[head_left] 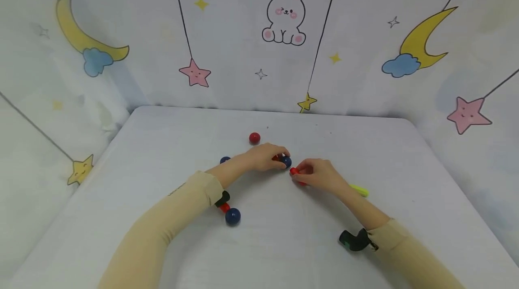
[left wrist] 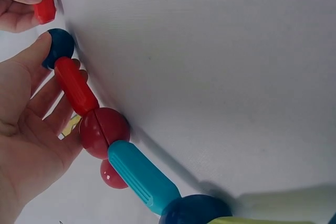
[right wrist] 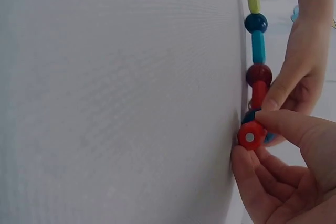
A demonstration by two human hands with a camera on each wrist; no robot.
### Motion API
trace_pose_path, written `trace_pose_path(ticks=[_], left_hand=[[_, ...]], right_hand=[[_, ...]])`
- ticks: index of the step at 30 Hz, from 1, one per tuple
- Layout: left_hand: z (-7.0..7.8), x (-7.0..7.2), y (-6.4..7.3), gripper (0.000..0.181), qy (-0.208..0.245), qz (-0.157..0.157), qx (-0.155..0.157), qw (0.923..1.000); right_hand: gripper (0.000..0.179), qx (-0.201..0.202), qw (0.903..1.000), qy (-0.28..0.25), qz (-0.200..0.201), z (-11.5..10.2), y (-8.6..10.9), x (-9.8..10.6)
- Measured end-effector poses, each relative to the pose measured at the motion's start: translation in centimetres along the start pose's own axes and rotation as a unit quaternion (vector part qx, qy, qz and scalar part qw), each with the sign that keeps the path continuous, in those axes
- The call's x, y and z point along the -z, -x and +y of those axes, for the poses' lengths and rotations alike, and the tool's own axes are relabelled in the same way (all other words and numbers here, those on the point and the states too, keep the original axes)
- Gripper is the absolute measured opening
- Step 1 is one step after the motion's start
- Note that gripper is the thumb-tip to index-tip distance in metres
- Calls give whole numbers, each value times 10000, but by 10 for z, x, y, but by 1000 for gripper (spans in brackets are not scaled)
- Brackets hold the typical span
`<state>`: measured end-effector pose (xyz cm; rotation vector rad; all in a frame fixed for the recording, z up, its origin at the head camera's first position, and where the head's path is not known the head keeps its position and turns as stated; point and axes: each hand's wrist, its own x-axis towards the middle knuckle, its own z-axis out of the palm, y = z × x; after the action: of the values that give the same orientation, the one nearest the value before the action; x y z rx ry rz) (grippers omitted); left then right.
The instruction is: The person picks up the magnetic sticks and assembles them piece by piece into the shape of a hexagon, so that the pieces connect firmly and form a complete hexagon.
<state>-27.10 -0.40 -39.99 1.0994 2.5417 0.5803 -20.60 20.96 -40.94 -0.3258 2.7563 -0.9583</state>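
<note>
My left hand (head_left: 265,157) pinches a blue ball (left wrist: 62,43) at the end of a chain of magnetic balls and rods. From that ball the chain runs through a red rod (left wrist: 76,87), a dark red ball (left wrist: 105,132), a teal rod (left wrist: 142,177) and another blue ball (left wrist: 197,211). Between thumb and fingers of my right hand (head_left: 322,175) is a separate red rod (right wrist: 250,136), a silvery dot on its end face. A small gap parts this rod from the gripped blue ball in the left wrist view. My left forearm hides much of the chain in the head view.
Beyond my left hand lies a loose red ball (head_left: 254,138). Nearer me, a blue ball (head_left: 233,216) meets a red rod (head_left: 225,208) beside my left sleeve. A yellow-green rod (head_left: 360,190) lies partly behind my right forearm. Everything rests on a white-covered table (head_left: 284,244).
</note>
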Motion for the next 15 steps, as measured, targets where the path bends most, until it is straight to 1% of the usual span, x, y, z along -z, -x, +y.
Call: trace_pose_path(ticks=[5,10,12,15], left_hand=[[0,1,3,39,22,8,-53,10000],[-1,1,6,39,-21,24,-71,10000],[-1,1,8,38,-53,23,-36,10000],[-1,2,12,39,-184,-2,109,9998]], right_hand=[[26,-106,9999,-40,-11,-2,-4,-3],[26,-52,10000,-33,-12,-2,-7,-5],[27,4,9999,-89,-77,-2,-7,-6],[28,48,9996,-175,-203,-2,-6,-5]])
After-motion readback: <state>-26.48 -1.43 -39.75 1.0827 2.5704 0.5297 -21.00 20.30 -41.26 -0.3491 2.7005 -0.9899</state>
